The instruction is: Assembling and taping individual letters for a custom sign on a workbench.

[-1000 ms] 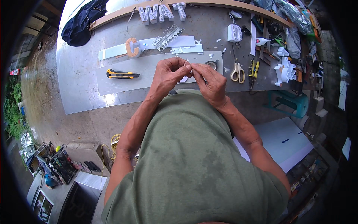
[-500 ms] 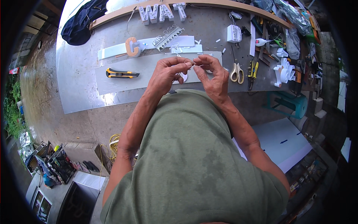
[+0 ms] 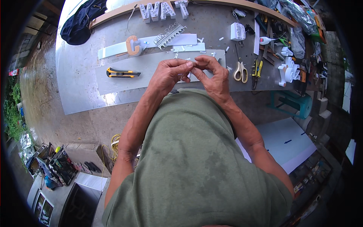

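Observation:
My left hand (image 3: 168, 75) and my right hand (image 3: 214, 77) meet fingertip to fingertip above the near edge of the metal table. Both are pinched closed, and whatever lies between the fingers is too small to make out. A sliver of something white shows below the fingertips, partly hidden by the hands. Under them lies a flat grey sheet (image 3: 128, 81), with a black and yellow utility knife (image 3: 123, 72) to the left. Scissors with cream handles (image 3: 241, 72) rest right of my right hand.
Beyond my hands are a strip of small LED modules (image 3: 170, 36), white strips (image 3: 113, 50) and a curved block letter (image 3: 133, 46). Several white block letters (image 3: 162, 11) stand along a wooden strip. Pliers (image 3: 257, 72) and white plastic pieces (image 3: 289, 72) lie right; a teal stool (image 3: 302, 106) stands below.
My fingertips have come closer together, the right thumb and forefinger pressing nearer to the left ones. The view has shifted slightly; the things on the table stay in place.

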